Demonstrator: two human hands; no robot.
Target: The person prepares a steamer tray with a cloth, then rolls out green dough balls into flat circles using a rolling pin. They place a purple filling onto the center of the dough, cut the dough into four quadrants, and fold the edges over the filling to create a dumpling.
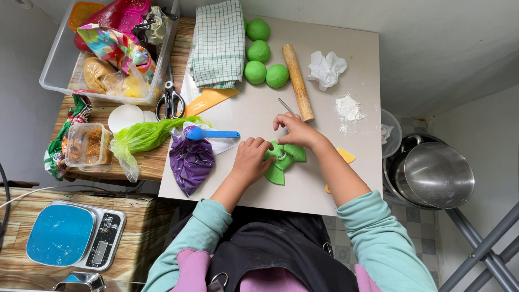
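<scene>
A home kitchen set up for dough work. The pale worktop (357, 65) carries green dough balls (259, 51) and a wooden rolling pin (297, 81) just beyond the right hand (296, 130), with a heap of flour (347, 107) nearby. A steel pot (432, 173) stands to that hand's right over tiled floor; a kitchen scale (73, 235) lies well left of the left hand (251, 159).
</scene>
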